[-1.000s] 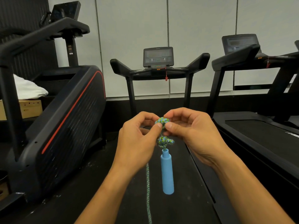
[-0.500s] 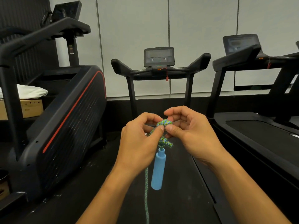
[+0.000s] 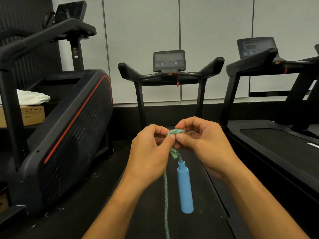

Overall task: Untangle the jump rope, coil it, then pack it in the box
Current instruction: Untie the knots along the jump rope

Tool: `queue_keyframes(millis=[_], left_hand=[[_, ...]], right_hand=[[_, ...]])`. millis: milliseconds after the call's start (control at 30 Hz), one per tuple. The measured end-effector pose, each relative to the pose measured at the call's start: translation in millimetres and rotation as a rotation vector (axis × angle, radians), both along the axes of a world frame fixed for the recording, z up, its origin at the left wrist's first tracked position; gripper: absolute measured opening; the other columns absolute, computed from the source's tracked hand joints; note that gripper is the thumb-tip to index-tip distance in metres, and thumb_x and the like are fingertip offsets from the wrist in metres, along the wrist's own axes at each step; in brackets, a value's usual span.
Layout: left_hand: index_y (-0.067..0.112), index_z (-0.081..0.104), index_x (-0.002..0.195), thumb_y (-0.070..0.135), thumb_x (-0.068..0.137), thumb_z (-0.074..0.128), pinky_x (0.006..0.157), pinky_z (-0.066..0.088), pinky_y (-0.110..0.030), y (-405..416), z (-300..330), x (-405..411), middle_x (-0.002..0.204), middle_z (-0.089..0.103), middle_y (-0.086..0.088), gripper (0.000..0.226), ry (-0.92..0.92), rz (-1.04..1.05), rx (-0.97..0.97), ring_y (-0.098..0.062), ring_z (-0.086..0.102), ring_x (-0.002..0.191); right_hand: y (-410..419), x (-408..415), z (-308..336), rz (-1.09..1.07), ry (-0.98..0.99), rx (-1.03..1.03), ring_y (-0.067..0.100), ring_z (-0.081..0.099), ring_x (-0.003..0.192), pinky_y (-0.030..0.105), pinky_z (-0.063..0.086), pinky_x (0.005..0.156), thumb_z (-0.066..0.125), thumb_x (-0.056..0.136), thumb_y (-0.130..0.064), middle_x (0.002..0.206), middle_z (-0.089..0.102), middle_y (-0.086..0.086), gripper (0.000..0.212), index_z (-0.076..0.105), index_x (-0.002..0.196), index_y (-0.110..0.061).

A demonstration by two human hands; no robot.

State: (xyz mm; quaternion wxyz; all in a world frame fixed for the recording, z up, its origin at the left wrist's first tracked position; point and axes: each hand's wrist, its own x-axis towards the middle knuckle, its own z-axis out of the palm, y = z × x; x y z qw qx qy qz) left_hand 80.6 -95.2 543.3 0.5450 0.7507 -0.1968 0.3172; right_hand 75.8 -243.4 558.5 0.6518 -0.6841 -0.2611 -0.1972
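Fingers of left hand and right hand pinch the knot, now looser than a second ago; handle hangs below. Untangling proceeds; coiling pending.

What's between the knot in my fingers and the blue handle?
In the head view, a short twisted stretch of rope joins the knot to the handle.

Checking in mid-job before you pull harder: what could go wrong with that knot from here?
Both hands, left hand and right hand, pinch the knot from opposite sides; pulling apart may tighten it rather than loosen it. The blue handle hangs free below and could swing, twisting the rope further. If either grip slips, the handle might drop onto the treadmill belt.
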Motion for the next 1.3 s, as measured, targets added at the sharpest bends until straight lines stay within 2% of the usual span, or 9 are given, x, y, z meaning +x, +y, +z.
queue_keyframes(millis=[100, 233, 367, 567, 633, 833, 1033, 1167, 1300], left_hand=[[0.018, 0.069, 0.091, 0.023, 0.093, 0.068, 0.079, 0.060, -0.041, -2.1, -0.1, -1.2, 0.078, 0.075, 0.003, 0.005, 0.069, -0.112, -0.097, -0.012, 0.073, 0.079], [0.016, 0.071, 0.096, 0.034, 0.096, 0.062, 0.091, 0.057, -0.055, -1.6, 0.2, -1.6, 0.094, 0.075, -0.013, 0.020, 0.149, -0.242, -0.225, -0.027, 0.071, 0.091], [0.013, 0.068, 0.086, 0.015, 0.098, 0.059, 0.077, 0.054, -0.039, 0.7, 4.7, -4.7, 0.082, 0.071, -0.008, 0.015, 0.169, -0.313, -0.283, -0.017, 0.066, 0.078], [0.010, 0.069, 0.082, -0.017, 0.089, 0.051, 0.056, 0.045, -0.008, 7.1, 11.5, -9.1, 0.081, 0.071, -0.003, 0.033, 0.091, -0.319, -0.224, 0.002, 0.062, 0.061], [0.015, 0.065, 0.086, -0.013, 0.090, 0.058, 0.058, 0.045, -0.010, 5.6, 8.8, -8.1, 0.082, 0.070, -0.003, 0.029, 0.082, -0.281, -0.169, 0.002, 0.063, 0.064], [0.020, 0.062, 0.097, -0.001, 0.093, 0.064, 0.072, 0.059, -0.040, 6.0, 0.8, -2.2, 0.096, 0.074, -0.007, 0.021, 0.138, -0.254, -0.135, -0.020, 0.070, 0.082], [0.013, 0.070, 0.091, -0.003, 0.089, 0.068, 0.063, 0.049, -0.016, 9.9, 3.3, -2.2, 0.076, 0.071, 0.001, 0.016, 0.172, -0.297, -0.086, -0.004, 0.066, 0.068], [0.014, 0.072, 0.086, -0.001, 0.088, 0.070, 0.062, 0.049, -0.017, 12.3, 4.4, -2.9, 0.073, 0.070, 0.000, 0.016, 0.184, -0.295, -0.090, -0.005, 0.065, 0.067], [0.012, 0.072, 0.086, 0.002, 0.092, 0.066, 0.067, 0.052, -0.029, 14.2, 5.8, -3.1, 0.080, 0.071, -0.011, 0.013, 0.178, -0.297, -0.178, -0.017, 0.066, 0.073]], right_hand=[[0.4, 1.7, -0.6, 0.042, 0.024, 0.077, 0.022, 0.069, 0.069, 0.032, 0.061, 0.071, 0.063, 0.088, 0.009, 0.092, 0.069, 0.023, 0.015, 0.067, 0.098, -0.001], [2.7, 3.2, 0.2, 0.141, 0.083, 0.239, 0.023, 0.067, 0.067, 0.035, 0.060, 0.069, 0.058, 0.090, 0.010, 0.086, 0.066, 0.017, 0.014, 0.065, 0.095, -0.001], [2.5, 3.3, 1.3, 0.146, 0.107, 0.290, 0.020, 0.067, 0.067, 0.032, 0.059, 0.066, 0.055, 0.091, 0.012, 0.085, 0.065, 0.014, 0.017, 0.063, 0.095, -0.002], [-1.6, 4.9, 2.5, 0.149, 0.099, 0.310, 0.022, 0.066, 0.070, 0.028, 0.059, 0.063, 0.051, 0.092, 0.013, 0.088, 0.068, 0.018, 0.021, 0.067, 0.099, 0.000], [-1.7, 4.9, 2.1, 0.161, 0.098, 0.287, 0.023, 0.068, 0.074, 0.028, 0.059, 0.065, 0.052, 0.092, 0.011, 0.091, 0.070, 0.019, 0.023, 0.070, 0.100, -0.001], [0.6, 3.4, 0.4, 0.262, 0.136, 0.273, 0.024, 0.071, 0.078, 0.028, 0.060, 0.066, 0.049, 0.093, 0.012, 0.095, 0.071, 0.018, 0.028, 0.072, 0.098, -0.003], [0.2, 4.2, 0.9, 0.340, 0.193, 0.326, 0.019, 0.070, 0.073, 0.025, 0.059, 0.063, 0.045, 0.092, 0.014, 0.083, 0.072, 0.012, 0.029, 0.070, 0.100, 0.000], [-2.1, 4.5, 0.9, 0.360, 0.218, 0.291, 0.016, 0.069, 0.070, 0.026, 0.058, 0.064, 0.043, 0.092, 0.013, 0.075, 0.071, 0.008, 0.030, 0.070, 0.095, 0.000], [-2.9, 7.4, 2.4, 0.392, 0.296, 0.298, 0.023, 0.066, 0.073, 0.034, 0.059, 0.069, 0.039, 0.092, 0.012, 0.077, 0.068, 0.014, 0.031, 0.069, 0.094, 0.003]])
